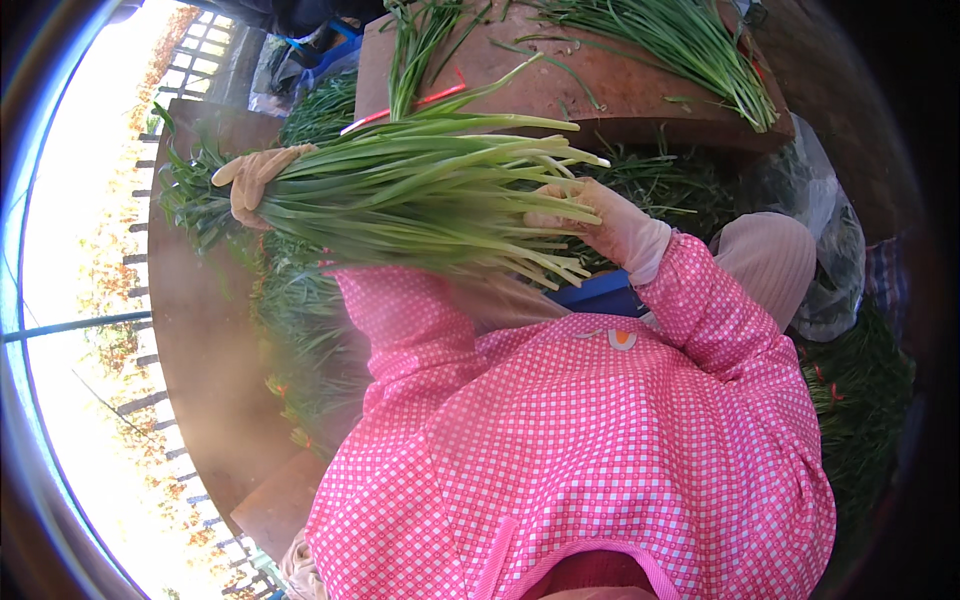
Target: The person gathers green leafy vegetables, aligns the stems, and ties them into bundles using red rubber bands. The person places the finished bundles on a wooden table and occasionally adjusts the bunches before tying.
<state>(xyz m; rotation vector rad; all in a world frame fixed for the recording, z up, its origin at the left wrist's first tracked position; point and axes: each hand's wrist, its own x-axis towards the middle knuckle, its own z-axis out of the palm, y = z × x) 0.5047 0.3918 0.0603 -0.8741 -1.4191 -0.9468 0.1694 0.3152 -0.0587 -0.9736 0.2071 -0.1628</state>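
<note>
A large loose bunch of Chinese chives (405, 187) lies level in front of my chest, its pale cut ends pointing right. My left hand (259, 184), in a light glove, is closed around its leafy part. At the pale ends is my right hand (592, 217), also gloved, its fingers touching some stalks; whether they grip them I cannot tell. Behind the bunch, a red tie strip (409, 107) rests by a smaller bunch of chives (412, 60) on a brown board (510, 82). More loose chives (675, 52) lie at the board's right side.
Tied chive bundles (307, 330) are piled at the left, and more (855, 382) at the right. Leafy scraps (667, 187) lie below the board's near edge, above a blue container (600, 292). A clear plastic bag (825, 225) stands beside my knee (765, 255).
</note>
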